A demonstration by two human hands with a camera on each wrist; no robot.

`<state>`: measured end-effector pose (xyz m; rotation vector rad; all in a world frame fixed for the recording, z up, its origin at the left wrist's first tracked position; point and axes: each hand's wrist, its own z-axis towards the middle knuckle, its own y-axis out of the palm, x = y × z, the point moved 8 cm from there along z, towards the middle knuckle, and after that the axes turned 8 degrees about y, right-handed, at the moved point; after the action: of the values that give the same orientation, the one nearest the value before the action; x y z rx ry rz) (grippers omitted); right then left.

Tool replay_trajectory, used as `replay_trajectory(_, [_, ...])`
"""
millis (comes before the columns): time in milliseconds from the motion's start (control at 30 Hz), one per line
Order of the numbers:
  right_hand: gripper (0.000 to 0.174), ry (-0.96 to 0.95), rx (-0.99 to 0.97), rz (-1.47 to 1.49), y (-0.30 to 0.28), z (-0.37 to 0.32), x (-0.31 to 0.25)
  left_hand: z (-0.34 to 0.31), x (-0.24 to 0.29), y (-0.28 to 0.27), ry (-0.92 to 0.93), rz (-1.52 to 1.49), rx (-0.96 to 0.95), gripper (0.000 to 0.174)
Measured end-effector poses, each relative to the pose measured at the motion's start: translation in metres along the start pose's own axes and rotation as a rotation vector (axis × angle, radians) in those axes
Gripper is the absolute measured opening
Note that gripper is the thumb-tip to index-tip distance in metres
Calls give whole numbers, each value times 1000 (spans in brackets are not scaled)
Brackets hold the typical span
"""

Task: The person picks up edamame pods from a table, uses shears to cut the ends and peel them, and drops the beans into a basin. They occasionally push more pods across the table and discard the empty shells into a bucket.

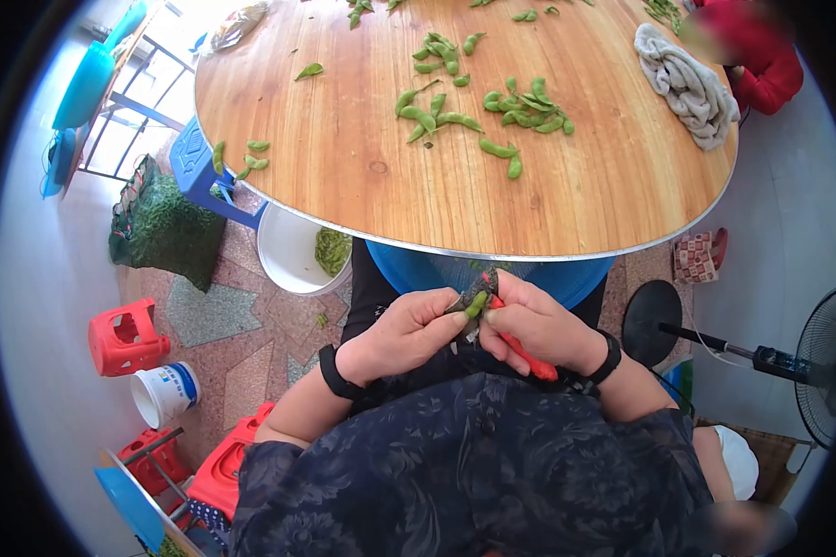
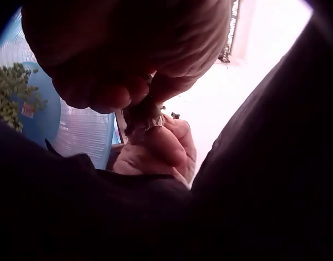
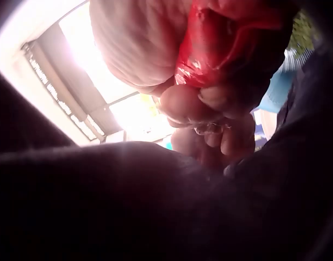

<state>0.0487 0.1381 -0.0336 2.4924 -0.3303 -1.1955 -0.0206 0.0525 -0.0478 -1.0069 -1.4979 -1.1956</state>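
Observation:
In the head view a green pod (image 1: 476,304) lies between the two hands, above the lap and just in front of the table edge. The left hand (image 1: 412,331) pinches it between thumb and fingers. Curled round a red handle (image 1: 529,355), the right hand (image 1: 541,325) has its thumb close to the pod. The red handle (image 3: 210,49) also shows in the palm in the right wrist view. Fingertips of both hands nearly meet; what lies between them there is too dark to tell.
Pods (image 1: 534,110) lie scattered on the round wooden table (image 1: 344,200), with a grey cloth (image 1: 685,85) at its right. Beneath its edge is a blue basin (image 1: 581,283); a white bucket (image 1: 279,251) holding pods stands left. A fan (image 1: 825,367) stands right.

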Motion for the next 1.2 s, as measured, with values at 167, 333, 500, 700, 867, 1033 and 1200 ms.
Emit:
replay_trajectory(167, [13, 85, -128, 385, 2, 4, 15, -5, -33, 6, -266, -566, 86, 14])
replay_trajectory(333, [13, -82, 141, -221, -11, 11, 15, -5, -45, 19, -446, -979, 102, 12])
replay_trajectory(500, [10, -363, 229, -438, -15, 6, -5, 4, -44, 22, -359, -1078, -11, 14])
replay_trajectory(700, [13, 58, 90, 45, -17, 16, 24, 12, 6, -9, 121, 612, 109, 22])
replay_trajectory(867, [14, 39, 111, 117, -9, 18, 21, 13, 43, 0, 419, 1043, 118, 20])
replay_trajectory(1033, [13, 8, 155, 50, -5, 17, 19, 13, 27, -7, 393, 942, 100, 24])
replay_trajectory(1200, [12, 35, 38, 204, -8, 15, 21, 3, -29, -11, -291, -163, 125, 29])
